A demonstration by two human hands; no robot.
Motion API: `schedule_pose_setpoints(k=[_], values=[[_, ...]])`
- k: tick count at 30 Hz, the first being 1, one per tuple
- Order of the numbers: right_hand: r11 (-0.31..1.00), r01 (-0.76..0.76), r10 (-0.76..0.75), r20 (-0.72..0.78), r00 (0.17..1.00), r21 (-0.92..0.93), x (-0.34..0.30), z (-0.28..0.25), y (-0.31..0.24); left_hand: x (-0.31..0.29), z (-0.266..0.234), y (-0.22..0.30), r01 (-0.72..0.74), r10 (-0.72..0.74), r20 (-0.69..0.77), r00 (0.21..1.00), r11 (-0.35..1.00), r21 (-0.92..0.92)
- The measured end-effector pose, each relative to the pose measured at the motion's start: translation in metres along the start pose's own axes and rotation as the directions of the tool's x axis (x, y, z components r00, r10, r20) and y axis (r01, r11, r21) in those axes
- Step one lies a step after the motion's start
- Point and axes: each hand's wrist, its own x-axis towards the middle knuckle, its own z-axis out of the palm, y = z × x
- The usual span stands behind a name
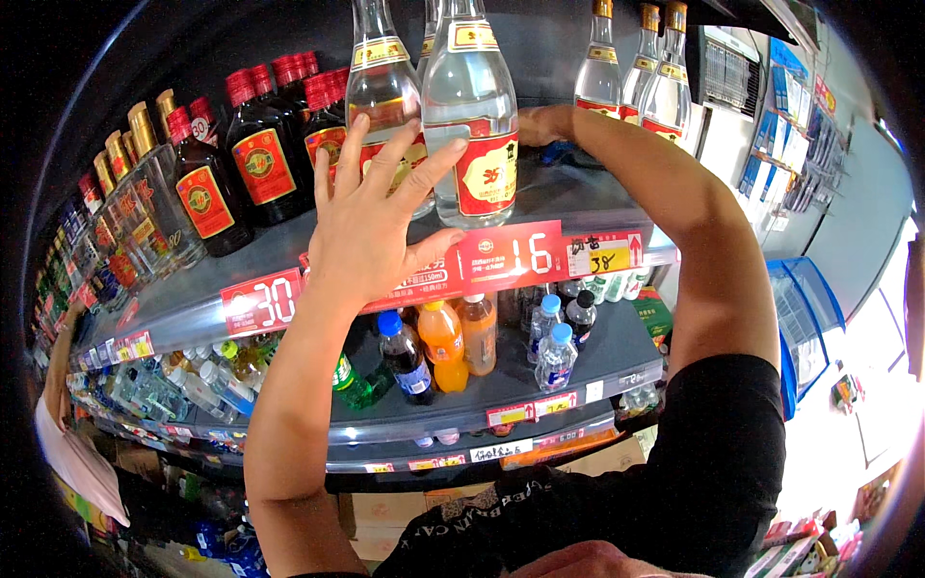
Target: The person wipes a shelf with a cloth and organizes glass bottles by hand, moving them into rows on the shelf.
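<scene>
Spread open, our left hand point(371, 217) rests flat against two clear bottles point(470, 106) at frame centre on the grey shelf point(568, 207), while our right hand point(540, 123) reaches behind them, grip hidden.

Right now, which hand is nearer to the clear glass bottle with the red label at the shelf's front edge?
Left. The left hand lies spread beside the clear glass bottle with the red label, fingertips touching it; the right hand reaches behind it, farther back.
</scene>
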Motion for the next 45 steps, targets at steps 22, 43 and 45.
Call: schedule_pose_setpoints(k=[22, 43, 45], values=[[0.996, -0.034, 0.028, 0.081, 0.996, 0.086, -0.133, -0.040, -0.114, -0.002, 0.002, -0.002, 0.001, -0.002, 0.020, 1.000, 0.998, 0.060], [0.424, -0.703, 0.375, -0.596, 0.710, -0.571, -0.328, -0.047, -0.064, 0.004, -0.005, 0.002, -0.084, 0.086, -0.011, 0.996, 0.989, 0.119], [0.584, -0.780, 0.334, -0.808, 0.486, -0.227, -0.364, -0.034, -0.060, 0.009, -0.005, 0.001, -0.089, 0.090, -0.149, 0.985, 0.996, 0.016]])
